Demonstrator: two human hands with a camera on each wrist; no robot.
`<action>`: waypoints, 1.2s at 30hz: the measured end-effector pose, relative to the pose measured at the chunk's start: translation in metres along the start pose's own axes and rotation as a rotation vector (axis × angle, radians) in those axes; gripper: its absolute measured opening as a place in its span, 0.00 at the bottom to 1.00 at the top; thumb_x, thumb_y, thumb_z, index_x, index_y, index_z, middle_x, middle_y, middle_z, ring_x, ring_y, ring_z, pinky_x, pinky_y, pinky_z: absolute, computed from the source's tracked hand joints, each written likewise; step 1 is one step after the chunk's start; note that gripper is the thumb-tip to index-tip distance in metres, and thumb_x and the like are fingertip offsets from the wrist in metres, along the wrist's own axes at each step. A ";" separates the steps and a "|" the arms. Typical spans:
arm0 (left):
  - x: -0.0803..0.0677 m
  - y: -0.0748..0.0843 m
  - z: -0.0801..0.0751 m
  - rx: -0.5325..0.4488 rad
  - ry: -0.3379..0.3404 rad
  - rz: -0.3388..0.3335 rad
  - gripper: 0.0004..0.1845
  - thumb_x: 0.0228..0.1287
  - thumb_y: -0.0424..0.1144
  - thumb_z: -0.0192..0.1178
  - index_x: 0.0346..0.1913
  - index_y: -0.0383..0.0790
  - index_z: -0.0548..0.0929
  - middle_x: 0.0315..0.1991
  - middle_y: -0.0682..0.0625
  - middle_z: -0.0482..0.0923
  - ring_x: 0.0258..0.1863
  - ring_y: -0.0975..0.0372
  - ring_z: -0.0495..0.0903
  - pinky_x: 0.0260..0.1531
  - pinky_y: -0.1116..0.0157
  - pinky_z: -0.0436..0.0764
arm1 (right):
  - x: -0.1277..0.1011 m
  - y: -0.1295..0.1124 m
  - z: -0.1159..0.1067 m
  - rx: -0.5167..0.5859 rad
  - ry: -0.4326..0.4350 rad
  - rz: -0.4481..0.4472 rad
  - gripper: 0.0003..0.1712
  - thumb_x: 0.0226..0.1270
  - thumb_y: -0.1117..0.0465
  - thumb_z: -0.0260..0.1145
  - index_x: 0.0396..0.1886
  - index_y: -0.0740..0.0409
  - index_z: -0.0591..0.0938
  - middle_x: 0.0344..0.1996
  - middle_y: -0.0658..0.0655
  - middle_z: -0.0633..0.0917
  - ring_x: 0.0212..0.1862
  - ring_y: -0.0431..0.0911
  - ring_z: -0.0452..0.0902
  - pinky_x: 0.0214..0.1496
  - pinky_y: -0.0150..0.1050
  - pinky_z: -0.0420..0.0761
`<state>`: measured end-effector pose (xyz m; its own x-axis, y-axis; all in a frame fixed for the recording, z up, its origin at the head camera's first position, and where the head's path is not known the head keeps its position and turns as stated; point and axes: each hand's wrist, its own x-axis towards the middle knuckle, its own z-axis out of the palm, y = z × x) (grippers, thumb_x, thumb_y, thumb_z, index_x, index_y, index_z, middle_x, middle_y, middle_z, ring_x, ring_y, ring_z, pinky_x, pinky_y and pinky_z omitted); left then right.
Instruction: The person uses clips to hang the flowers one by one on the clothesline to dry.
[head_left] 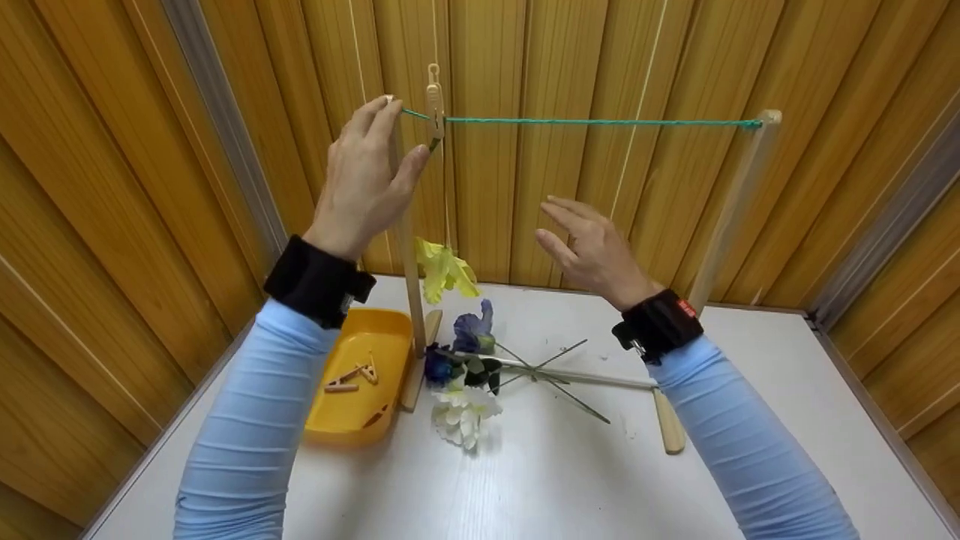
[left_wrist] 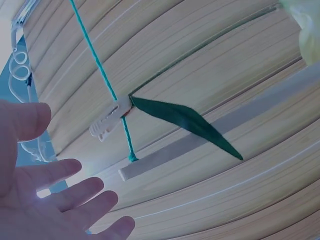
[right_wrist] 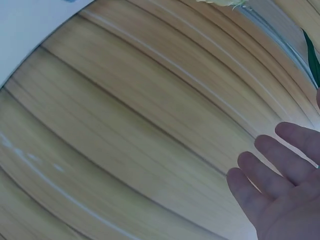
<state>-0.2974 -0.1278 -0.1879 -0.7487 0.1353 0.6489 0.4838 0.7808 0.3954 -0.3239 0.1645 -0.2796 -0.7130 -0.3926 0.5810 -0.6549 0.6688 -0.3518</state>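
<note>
A white worktop (head_left: 750, 420) sits boxed in by wood-panelled walls (head_left: 112, 225). Above it a green cord (head_left: 600, 121) carries a clothespin (head_left: 434, 101) holding a yellow flower (head_left: 444, 271). Left hand (head_left: 367, 176) beside the clothespin and right hand (head_left: 592, 251) below the cord both have fingers spread, holding nothing.

White table (head_left: 750, 360) bears yellow tray (head_left: 390, 326), loose flowers (head_left: 463, 375), wooden rack (head_left: 667, 427)

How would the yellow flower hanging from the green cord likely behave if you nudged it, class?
The yellow flower would probably swing, hanging from one clothespin on the green cord. Its thin petals look light and floppy, so it likely bends rather than resists.
</note>
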 end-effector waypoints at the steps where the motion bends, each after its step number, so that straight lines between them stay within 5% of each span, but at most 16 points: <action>1: -0.005 0.000 0.003 0.012 0.018 0.015 0.32 0.79 0.47 0.56 0.78 0.34 0.63 0.79 0.39 0.57 0.79 0.48 0.56 0.78 0.47 0.53 | -0.004 0.002 0.000 -0.012 0.022 -0.010 0.28 0.79 0.58 0.62 0.71 0.70 0.73 0.71 0.70 0.73 0.73 0.64 0.68 0.75 0.58 0.66; 11: -0.064 -0.009 0.043 0.135 0.114 0.119 0.32 0.81 0.48 0.52 0.77 0.33 0.63 0.80 0.35 0.55 0.79 0.43 0.54 0.78 0.41 0.47 | -0.050 0.008 0.003 -0.071 0.146 0.020 0.33 0.78 0.56 0.63 0.75 0.66 0.69 0.76 0.65 0.67 0.78 0.61 0.59 0.78 0.58 0.61; 22: -0.134 -0.013 0.102 0.146 0.058 0.110 0.34 0.77 0.48 0.59 0.77 0.35 0.66 0.79 0.35 0.58 0.78 0.41 0.56 0.74 0.35 0.52 | -0.110 0.015 0.042 -0.099 0.289 -0.038 0.35 0.70 0.61 0.69 0.72 0.70 0.71 0.73 0.69 0.71 0.76 0.65 0.62 0.75 0.63 0.63; 31: -0.181 -0.011 0.136 0.107 0.016 0.069 0.33 0.76 0.52 0.58 0.76 0.36 0.69 0.79 0.37 0.58 0.79 0.42 0.56 0.74 0.34 0.52 | -0.153 0.019 0.069 -0.116 0.298 0.027 0.34 0.68 0.61 0.70 0.71 0.69 0.73 0.73 0.68 0.71 0.75 0.66 0.62 0.73 0.67 0.62; 36: -0.205 -0.011 0.158 0.113 -0.019 0.071 0.33 0.76 0.53 0.57 0.75 0.37 0.71 0.78 0.37 0.61 0.78 0.41 0.59 0.73 0.34 0.55 | -0.175 0.019 0.085 -0.087 0.288 0.073 0.34 0.68 0.62 0.70 0.71 0.69 0.73 0.73 0.68 0.72 0.75 0.66 0.62 0.82 0.48 0.52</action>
<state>-0.2207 -0.0675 -0.4279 -0.7236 0.2036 0.6595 0.4824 0.8326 0.2722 -0.2329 0.1923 -0.4505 -0.6485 -0.1548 0.7453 -0.5719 0.7453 -0.3428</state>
